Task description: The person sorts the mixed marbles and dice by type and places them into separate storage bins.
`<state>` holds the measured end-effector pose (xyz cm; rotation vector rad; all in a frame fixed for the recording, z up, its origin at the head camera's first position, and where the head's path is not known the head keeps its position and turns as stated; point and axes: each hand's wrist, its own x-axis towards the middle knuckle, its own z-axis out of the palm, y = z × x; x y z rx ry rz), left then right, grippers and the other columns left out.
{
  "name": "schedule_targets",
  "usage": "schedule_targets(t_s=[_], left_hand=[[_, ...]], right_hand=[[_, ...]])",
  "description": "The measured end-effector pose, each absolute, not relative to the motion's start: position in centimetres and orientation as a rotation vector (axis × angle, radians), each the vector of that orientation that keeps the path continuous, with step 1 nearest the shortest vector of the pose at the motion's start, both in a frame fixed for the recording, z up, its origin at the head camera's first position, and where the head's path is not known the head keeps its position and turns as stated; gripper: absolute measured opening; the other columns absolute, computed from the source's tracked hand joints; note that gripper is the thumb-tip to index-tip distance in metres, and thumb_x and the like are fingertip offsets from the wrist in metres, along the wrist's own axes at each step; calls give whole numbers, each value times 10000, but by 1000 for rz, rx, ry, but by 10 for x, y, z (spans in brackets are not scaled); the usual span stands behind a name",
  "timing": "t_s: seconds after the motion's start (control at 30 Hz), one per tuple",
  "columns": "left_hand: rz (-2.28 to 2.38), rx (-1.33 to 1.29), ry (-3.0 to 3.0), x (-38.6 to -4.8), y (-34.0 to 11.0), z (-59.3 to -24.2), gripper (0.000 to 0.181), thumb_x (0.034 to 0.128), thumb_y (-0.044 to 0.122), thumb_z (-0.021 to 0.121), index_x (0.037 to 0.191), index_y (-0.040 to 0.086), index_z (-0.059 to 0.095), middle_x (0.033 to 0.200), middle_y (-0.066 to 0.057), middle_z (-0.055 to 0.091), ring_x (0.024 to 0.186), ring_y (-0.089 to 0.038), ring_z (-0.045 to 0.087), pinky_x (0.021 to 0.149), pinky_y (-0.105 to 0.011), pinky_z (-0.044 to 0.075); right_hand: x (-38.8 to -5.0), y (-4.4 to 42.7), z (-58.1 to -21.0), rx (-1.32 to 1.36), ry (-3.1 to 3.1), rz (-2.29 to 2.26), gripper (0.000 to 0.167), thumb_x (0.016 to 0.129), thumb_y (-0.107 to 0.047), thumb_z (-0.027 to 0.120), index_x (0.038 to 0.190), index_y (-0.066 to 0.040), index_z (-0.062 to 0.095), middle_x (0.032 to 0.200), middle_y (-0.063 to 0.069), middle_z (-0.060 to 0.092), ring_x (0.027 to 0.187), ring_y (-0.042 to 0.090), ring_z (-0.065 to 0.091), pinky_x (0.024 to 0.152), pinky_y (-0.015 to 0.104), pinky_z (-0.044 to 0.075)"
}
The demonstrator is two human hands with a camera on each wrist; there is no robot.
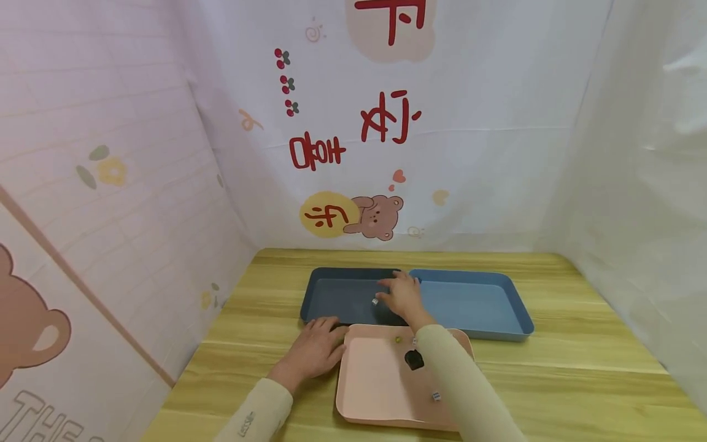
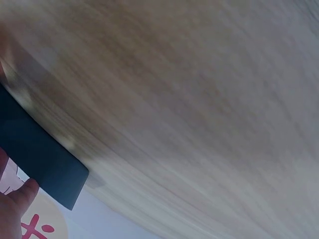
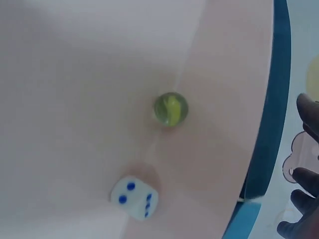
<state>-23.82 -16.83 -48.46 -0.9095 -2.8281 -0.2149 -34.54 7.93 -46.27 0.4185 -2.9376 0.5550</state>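
Note:
My right hand [image 1: 402,297] is over the right part of the dark blue tray [image 1: 337,294], its fingers spread and bent with nothing visible between them. A white die [image 1: 375,301] shows just below its fingertips; whether it touches the tray floor I cannot tell. My left hand [image 1: 313,351] rests by the left rim of the pink tray [image 1: 370,380], near the dark blue tray's front edge. Inside the pink tray are a clear marble [image 3: 171,109] with a yellow-green core, a white die [image 3: 134,197] with blue pips, another die [image 1: 436,396] and a black piece [image 1: 414,360] of unclear kind.
A lighter blue tray [image 1: 469,307] stands against the dark one on the right, with a small dark thing [image 1: 420,280] at its back left corner. All trays sit on a wood-grain table [image 1: 580,368]. Printed white cloth [image 1: 486,153] hangs behind and at the sides.

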Motion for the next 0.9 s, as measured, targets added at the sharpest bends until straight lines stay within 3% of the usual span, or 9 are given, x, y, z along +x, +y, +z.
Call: schedule_targets(t_s=[0.9], left_hand=[[-229, -905, -2822, -239, -167, -488, 379, 1011, 301, 559, 1352, 143, 607, 1347, -143, 528, 1274, -355, 475, 1037, -613, 372]], right_hand=[[-321, 198, -443, 300, -2962, 437, 408, 956, -357, 661, 1293, -128, 680, 1456, 267, 450, 1362, 487, 349, 1073, 727, 183]])
